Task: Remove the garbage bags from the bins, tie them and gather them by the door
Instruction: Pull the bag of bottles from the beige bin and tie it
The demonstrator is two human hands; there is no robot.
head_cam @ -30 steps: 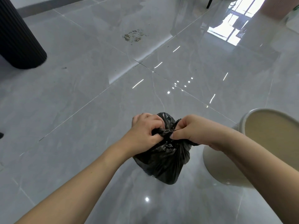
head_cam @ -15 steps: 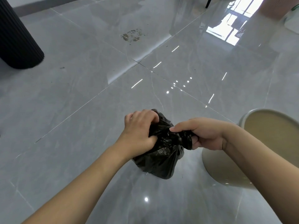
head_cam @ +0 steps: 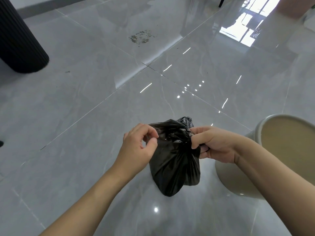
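- Bag (head_cam: 173, 164): black, small, full at the bottom, held up above the floor (head_cam: 85, 103) between both hands, in the lower middle of the view.
- Its neck is gathered and twisted at the top right; a crumpled tail of plastic sticks up behind the right hand.
- Left hand (head_cam: 138, 145): at the bag's upper left edge, thumb and forefinger pinched together on a bit of the plastic, other fingers loosely curled. Pinch is narrow; how much film it holds I cannot tell.
- Right hand (head_cam: 213, 145): closed around the twisted neck, fingers wrapped under, thumb on top. Firm hold on the bag.
- Bin (head_cam: 238, 184): cream, round, open, no liner visible inside. Stands on the floor just right of the bag, partly behind the right forearm. Bag and bin look apart, not touching.
- Floor: glossy grey tiles, ceiling lights and a window mirrored in them.
- Patch of brownish crumbs (head_cam: 141, 37) well beyond the bag, far middle.
- Black ribbed column (head_cam: 18, 40) at far left, well apart from the bag.
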